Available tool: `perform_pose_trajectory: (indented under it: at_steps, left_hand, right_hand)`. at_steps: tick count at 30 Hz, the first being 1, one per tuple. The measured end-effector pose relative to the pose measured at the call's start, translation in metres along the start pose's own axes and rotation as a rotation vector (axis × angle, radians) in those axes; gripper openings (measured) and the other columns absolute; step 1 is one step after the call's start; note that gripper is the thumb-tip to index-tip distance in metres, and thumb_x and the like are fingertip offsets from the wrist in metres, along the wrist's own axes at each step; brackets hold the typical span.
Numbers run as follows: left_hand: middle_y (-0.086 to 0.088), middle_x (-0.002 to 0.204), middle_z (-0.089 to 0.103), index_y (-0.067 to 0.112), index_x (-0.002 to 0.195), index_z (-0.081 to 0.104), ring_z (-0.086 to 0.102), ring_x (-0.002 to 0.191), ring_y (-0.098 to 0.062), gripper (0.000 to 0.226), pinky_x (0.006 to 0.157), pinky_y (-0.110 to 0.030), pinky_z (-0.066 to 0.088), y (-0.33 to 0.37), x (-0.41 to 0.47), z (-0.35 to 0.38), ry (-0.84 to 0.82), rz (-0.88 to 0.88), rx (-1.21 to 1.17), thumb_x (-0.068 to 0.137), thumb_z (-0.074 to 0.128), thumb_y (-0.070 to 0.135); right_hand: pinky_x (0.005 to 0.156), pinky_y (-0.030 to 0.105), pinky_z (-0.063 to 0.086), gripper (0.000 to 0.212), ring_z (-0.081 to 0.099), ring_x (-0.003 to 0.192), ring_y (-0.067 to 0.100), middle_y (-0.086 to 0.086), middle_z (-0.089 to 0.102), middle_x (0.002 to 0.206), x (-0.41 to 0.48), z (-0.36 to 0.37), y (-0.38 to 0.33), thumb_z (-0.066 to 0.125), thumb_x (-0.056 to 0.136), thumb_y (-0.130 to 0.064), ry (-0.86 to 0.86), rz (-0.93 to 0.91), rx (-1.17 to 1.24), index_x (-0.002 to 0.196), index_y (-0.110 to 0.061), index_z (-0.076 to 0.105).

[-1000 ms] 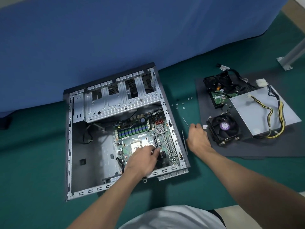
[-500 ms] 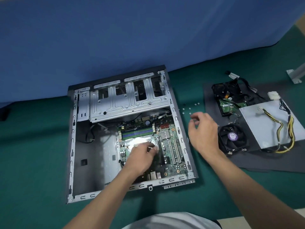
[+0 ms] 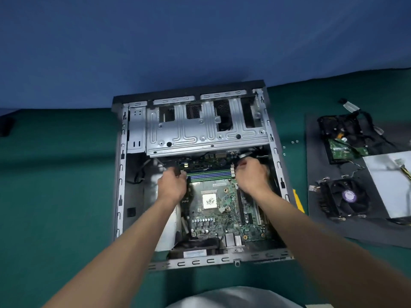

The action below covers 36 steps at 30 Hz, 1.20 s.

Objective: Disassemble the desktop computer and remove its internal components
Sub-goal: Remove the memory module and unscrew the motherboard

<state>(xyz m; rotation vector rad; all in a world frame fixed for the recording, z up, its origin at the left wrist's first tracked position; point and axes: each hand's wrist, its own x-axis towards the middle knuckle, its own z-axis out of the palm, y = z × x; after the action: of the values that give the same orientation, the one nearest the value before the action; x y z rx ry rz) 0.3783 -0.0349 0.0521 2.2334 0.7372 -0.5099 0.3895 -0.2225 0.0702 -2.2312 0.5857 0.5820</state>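
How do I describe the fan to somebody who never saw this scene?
Right of the open case lies a black mat. The fan sits on its near left part, nearer than the hard drive. Only it has a round purple sticker.

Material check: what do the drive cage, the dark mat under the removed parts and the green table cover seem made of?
Drive cage: bare sheet steel by the look, dull silver with stamped ribs and punched holes. Mat: matte dark grey, flat and thin, perhaps rubber or foam. Table cover: green cloth, probably felt; no gloss.
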Motion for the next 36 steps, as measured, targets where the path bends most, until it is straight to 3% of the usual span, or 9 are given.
perform_pose_trajectory:
  at_steps: [7, 10, 14, 19, 24, 30, 32, 34, 36]
  left_hand:
    - [0.000, 0.107, 0.071, 0.021, 0.108, 0.074, 0.048, 0.063, -0.005, 0.021, 0.069, -0.014, 0.039, -0.009, 0.027, 0.006, 0.070, -0.139, -0.159, 0.093, 0.062, 0.015]
    - [0.010, 0.082, 0.066, 0.022, 0.097, 0.076, 0.047, 0.062, 0.000, 0.021, 0.074, -0.018, 0.038, -0.010, 0.031, 0.004, 0.075, -0.210, -0.233, 0.090, 0.062, 0.008]
    - [0.004, 0.088, 0.070, 0.022, 0.081, 0.069, 0.064, 0.087, -0.019, 0.019, 0.088, -0.032, 0.052, -0.010, 0.039, 0.000, 0.013, -0.295, -0.353, 0.089, 0.064, 0.006]
    - [0.010, 0.079, 0.062, 0.019, 0.102, 0.072, 0.050, 0.063, -0.001, 0.017, 0.052, -0.011, 0.037, -0.006, 0.030, -0.001, 0.057, -0.204, -0.209, 0.093, 0.060, 0.012]
    - [-0.001, 0.098, 0.063, 0.010, 0.116, 0.060, 0.058, 0.087, -0.019, 0.028, 0.077, -0.026, 0.046, -0.011, 0.006, 0.001, -0.031, -0.104, -0.187, 0.096, 0.041, 0.003]
    - [0.001, 0.094, 0.057, 0.013, 0.127, 0.038, 0.057, 0.081, -0.014, 0.039, 0.062, -0.024, 0.045, -0.012, -0.013, 0.006, -0.126, -0.027, -0.041, 0.092, 0.045, -0.004]
    - [-0.012, 0.113, 0.054, 0.007, 0.128, 0.034, 0.054, 0.104, -0.024, 0.045, 0.083, -0.032, 0.050, -0.009, -0.022, 0.009, -0.120, 0.029, 0.065, 0.089, 0.053, -0.003]
    - [-0.021, 0.147, 0.026, 0.003, 0.138, 0.026, 0.026, 0.136, -0.032, 0.061, 0.113, -0.037, 0.029, -0.007, -0.034, 0.016, -0.082, 0.100, 0.248, 0.087, 0.060, 0.005]
    - [-0.019, 0.151, 0.013, 0.007, 0.137, 0.029, 0.013, 0.140, -0.032, 0.065, 0.116, -0.037, 0.021, -0.004, -0.046, 0.024, -0.016, 0.222, 0.425, 0.084, 0.067, 0.016]
  right_hand:
    - [0.044, 0.021, 0.038, 0.023, 0.053, 0.057, 0.014, 0.004, 0.057, 0.077, 0.023, 0.020, -0.006, 0.055, 0.092, -0.007, 0.117, 0.196, 0.050, 0.071, -0.014, 0.052]
    - [0.050, 0.023, 0.040, 0.013, 0.056, 0.064, 0.020, 0.010, 0.058, 0.091, 0.028, 0.021, -0.005, 0.057, 0.090, -0.009, 0.161, 0.247, 0.086, 0.077, -0.013, 0.057]
    - [0.064, 0.027, 0.047, 0.008, 0.055, 0.072, 0.023, 0.009, 0.046, 0.102, 0.031, 0.021, -0.007, 0.061, 0.088, -0.009, 0.214, 0.279, 0.084, 0.087, -0.010, 0.053]
    - [0.050, 0.018, 0.038, 0.014, 0.049, 0.058, 0.013, 0.002, 0.052, 0.080, 0.017, 0.029, -0.002, 0.050, 0.094, -0.009, 0.119, -0.104, -0.417, 0.086, -0.003, 0.061]
    - [0.065, 0.030, 0.040, 0.022, 0.047, 0.074, 0.021, 0.002, 0.058, 0.082, 0.013, 0.030, -0.004, 0.046, 0.092, -0.010, 0.082, -0.394, -0.779, 0.102, -0.015, 0.065]
    - [0.059, 0.029, 0.035, 0.018, 0.055, 0.069, 0.023, 0.002, 0.059, 0.077, 0.001, 0.003, -0.024, 0.050, 0.083, -0.004, 0.096, -0.687, -0.907, 0.091, -0.011, 0.063]
    - [0.059, 0.029, 0.035, 0.019, 0.060, 0.077, 0.024, 0.003, 0.063, 0.085, -0.009, -0.013, -0.028, 0.053, 0.080, -0.003, 0.114, -0.778, -0.909, 0.093, -0.011, 0.065]
    - [0.057, 0.029, 0.037, 0.019, 0.060, 0.082, 0.023, 0.002, 0.061, 0.087, -0.023, -0.030, -0.024, 0.055, 0.077, -0.001, 0.108, -0.801, -0.884, 0.091, -0.010, 0.065]
    - [0.058, 0.030, 0.042, 0.015, 0.059, 0.084, 0.022, 0.000, 0.060, 0.091, -0.036, -0.046, -0.011, 0.057, 0.082, -0.006, 0.137, -0.776, -0.794, 0.093, -0.012, 0.065]
